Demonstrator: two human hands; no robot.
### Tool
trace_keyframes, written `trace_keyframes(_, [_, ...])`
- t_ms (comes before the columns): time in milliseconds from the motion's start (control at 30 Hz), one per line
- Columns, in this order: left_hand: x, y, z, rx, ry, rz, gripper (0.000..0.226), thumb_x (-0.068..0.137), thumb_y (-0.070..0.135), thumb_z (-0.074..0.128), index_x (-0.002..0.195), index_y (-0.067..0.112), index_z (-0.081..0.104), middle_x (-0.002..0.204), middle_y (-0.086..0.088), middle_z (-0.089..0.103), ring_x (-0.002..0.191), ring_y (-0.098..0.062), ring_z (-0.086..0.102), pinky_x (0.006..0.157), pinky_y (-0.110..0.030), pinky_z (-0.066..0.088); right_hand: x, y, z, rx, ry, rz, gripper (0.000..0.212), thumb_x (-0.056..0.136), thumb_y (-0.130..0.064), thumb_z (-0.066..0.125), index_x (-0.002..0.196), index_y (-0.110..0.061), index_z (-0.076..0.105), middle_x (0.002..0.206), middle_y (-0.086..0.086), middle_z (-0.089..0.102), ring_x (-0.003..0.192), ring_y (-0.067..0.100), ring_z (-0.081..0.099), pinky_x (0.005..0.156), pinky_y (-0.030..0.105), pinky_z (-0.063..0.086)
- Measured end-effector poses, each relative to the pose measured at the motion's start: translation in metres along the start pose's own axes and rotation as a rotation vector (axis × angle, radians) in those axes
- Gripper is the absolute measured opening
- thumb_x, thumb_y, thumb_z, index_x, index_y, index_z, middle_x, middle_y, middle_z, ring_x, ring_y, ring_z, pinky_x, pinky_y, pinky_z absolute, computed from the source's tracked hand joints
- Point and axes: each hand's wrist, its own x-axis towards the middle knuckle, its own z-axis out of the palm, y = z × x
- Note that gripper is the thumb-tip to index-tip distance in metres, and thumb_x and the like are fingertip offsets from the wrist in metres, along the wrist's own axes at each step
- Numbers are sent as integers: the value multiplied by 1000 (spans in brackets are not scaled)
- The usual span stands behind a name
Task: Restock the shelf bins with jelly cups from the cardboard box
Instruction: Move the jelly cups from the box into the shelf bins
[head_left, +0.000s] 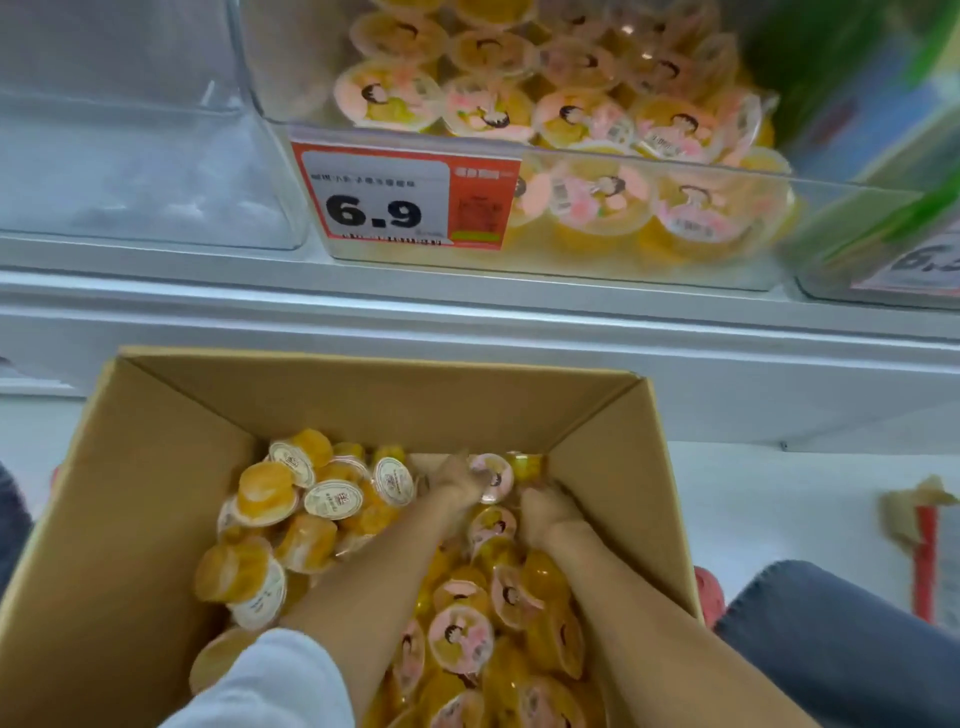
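Cardboard box (156, 467): open-topped, on the floor below the shelf, part-filled with orange jelly cups (462, 631). Cups lie jumbled, some lid-up, some on their sides; those toward the left carry white lids, those toward the right pink lids with a cartoon figure.

Left hand (457, 486): deep in the box near its far wall, fingers down among the cups, touching a pink-lidded jelly cup (493, 475). Blurred; whether it grips a cup cannot be told. White sleeve (275, 686) pushed up the forearm.

Right hand (548, 512): just beside the left, knuckles up, fingers curled into the cups. Grip cannot be told.

Middle shelf bin (675, 260): clear plastic, on the white shelf (467, 312), well stocked with pink-lidded cups. Red-and-white price tag (405, 200) on its front reads 6.9.

Left shelf bin (156, 171): clear plastic, beside the middle bin.

Right bin (857, 208): partly in view, green contents, blurred.

Jeans-clad knee (841, 623): right of the box.
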Motion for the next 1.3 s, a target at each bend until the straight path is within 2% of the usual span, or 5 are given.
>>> trace_keyframes(367, [23, -27, -1, -140, 14, 6, 31, 91, 17, 59, 65, 22, 43, 92, -7, 60, 92, -24, 59, 87, -30, 46, 13, -2, 14, -201, 160, 22, 20, 91, -17, 48, 95, -20, 68, 108, 3, 70, 106, 23, 63, 97, 33, 37])
trace_keyframes(667, [-45, -9, -57, -482, 73, 34, 11, 91, 18, 56, 85, 17, 46, 93, -5, 53, 100, -28, 58, 87, -48, 55, -35, -24, -36, 749, 577, 55, 33, 84, 1, 49, 60, -18, 60, 63, -5, 55, 71, 20, 54, 66, 29, 41])
trace_keyframes(800, [-111, 17, -88, -805, -35, 45, 21, 95, 23, 54, 114, 14, 57, 102, -9, 62, 91, -22, 62, 59, -25, 56, -67, -34, -70, 1060, 534, -56, 33, 85, 1, 52, 91, -29, 66, 86, 5, 65, 85, 26, 63, 84, 41, 55])
trace_keyframes(933, [-176, 52, -114, -840, -103, 172, 25, 96, 26, 47, 114, 21, 64, 92, -7, 62, 69, -15, 55, 46, -19, 46, -131, -53, -118, 1309, 504, -228, 17, 88, 1, 60, 100, -7, 68, 84, 10, 67, 75, 18, 62, 60, 24, 54])
trace_keyframes(1300, [-287, 117, -183, -894, -173, 487, 26, 99, 22, 39, 102, 12, 63, 100, -14, 66, 95, -24, 62, 84, -38, 55, -233, -71, -204, 1126, 607, -561, 32, 81, -12, 75, 110, -20, 64, 99, 0, 69, 85, 9, 64, 66, 4, 47])
